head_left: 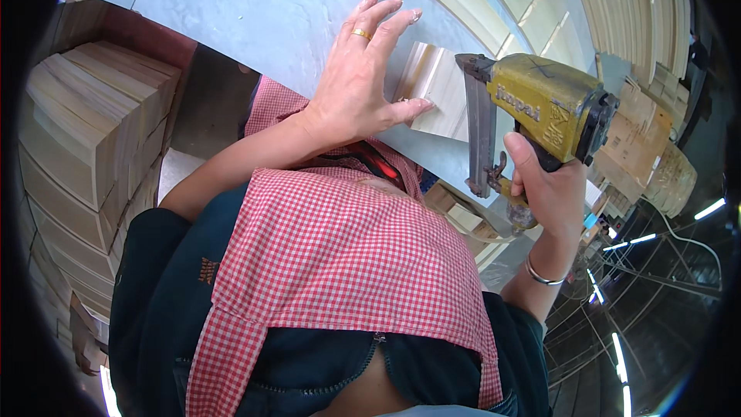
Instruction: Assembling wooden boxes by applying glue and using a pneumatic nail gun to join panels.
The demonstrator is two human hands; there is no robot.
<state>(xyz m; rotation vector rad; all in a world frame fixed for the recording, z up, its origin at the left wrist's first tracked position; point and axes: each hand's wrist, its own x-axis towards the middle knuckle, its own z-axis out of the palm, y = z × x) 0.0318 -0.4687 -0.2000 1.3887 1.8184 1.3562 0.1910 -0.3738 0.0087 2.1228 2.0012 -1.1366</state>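
While the left hand (356,85) lies spread flat, thumb tip touching the small wooden block (440,93) on the grey bench (255,8), the right hand (549,185) grips a yellow nail gun (540,104), nose just beside that block.

- Single head view, worn high, looking steeply down along the wearer's own chest and red checked apron (340,262).
- Close in: apron fills lower centre, grey tabletop (255,8) fills upper left.
- Left hand (359,81) at upper centre, right hand (548,185) at right, both near the lens.
- Strong fisheye bend and dark rim at frame edges.
- No second view to overlap.
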